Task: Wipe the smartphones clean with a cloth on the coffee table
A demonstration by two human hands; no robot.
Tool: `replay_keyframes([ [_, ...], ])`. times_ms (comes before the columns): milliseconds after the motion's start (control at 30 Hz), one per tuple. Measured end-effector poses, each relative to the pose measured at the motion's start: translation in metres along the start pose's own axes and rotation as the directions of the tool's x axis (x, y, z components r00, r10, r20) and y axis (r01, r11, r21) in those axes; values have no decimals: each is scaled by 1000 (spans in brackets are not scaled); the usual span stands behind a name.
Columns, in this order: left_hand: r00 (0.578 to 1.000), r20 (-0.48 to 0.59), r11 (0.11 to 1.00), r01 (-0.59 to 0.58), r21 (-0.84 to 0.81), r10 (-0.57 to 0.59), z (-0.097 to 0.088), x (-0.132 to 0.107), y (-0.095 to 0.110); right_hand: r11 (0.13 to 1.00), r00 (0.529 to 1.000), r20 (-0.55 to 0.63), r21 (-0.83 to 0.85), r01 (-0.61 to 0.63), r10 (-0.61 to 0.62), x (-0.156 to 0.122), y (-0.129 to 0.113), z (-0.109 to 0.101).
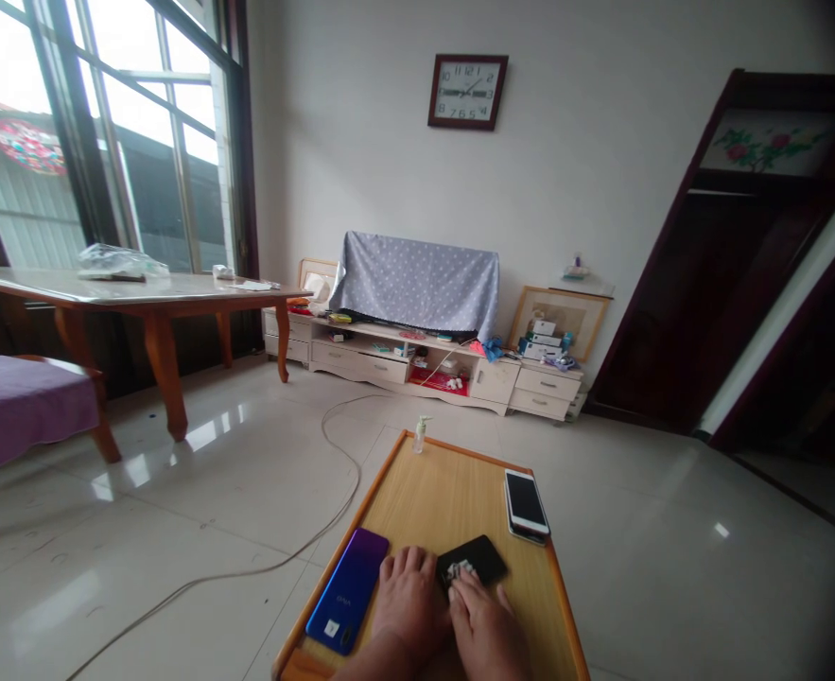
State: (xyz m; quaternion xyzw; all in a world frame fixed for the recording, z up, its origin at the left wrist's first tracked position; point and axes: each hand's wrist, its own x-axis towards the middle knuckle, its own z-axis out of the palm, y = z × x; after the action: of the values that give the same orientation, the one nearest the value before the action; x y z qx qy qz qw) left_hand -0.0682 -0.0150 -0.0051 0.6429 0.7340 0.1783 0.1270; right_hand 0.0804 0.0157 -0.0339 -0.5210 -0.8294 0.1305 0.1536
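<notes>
A black smartphone (489,560) lies on the small wooden table (445,492), between and just ahead of my hands. My right hand (484,624) presses a crumpled white tissue (461,568) onto its dark surface, with fingertips closed over the tissue. Beside the phone's left edge rests my left hand (407,596), palm down, its fingers laid on the wood; its thumb is hidden. To the left of that hand lies a blue-purple phone (348,591), back side up. A white phone (527,501) with a dark screen lies at the right edge, apparently on top of another device.
A small clear pump bottle (419,437) stands at the table's far left corner. Raised wooden rims edge the tabletop. A cable (275,566) runs across the tiled floor on the left. Beyond stand a larger table (119,291) and a white low cabinet (360,362).
</notes>
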Motion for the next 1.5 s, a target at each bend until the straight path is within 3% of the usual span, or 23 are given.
replay_keyframes([
  [200, 999, -40, 999, 4, -53, -7, 1, -1, 1, 993, 991, -70, -6, -118, 117, 15, 21, -3],
  [500, 999, -29, 999, -43, -3, 43, 6, 3, -4, 998, 1000, 15, 64, 5, -6, -2, -14, 1],
  [767, 998, -66, 999, -5, -43, 2, 4, -1, 1, 995, 991, -87, 28, -100, 102, 17, 19, 2],
  [1033, 998, -36, 999, -47, 3, 47, 6, 3, -2, 998, 999, -27, 41, 48, -47, 8, -5, 12],
  [1300, 994, -105, 999, -14, -36, 10, 9, 1, -1, 995, 988, -114, 7, -100, 100, 24, 18, 6],
  [1500, 996, -77, 999, -38, -17, 36, 8, 3, -2, 999, 999, -42, 21, 28, -27, 15, 1, 17],
])
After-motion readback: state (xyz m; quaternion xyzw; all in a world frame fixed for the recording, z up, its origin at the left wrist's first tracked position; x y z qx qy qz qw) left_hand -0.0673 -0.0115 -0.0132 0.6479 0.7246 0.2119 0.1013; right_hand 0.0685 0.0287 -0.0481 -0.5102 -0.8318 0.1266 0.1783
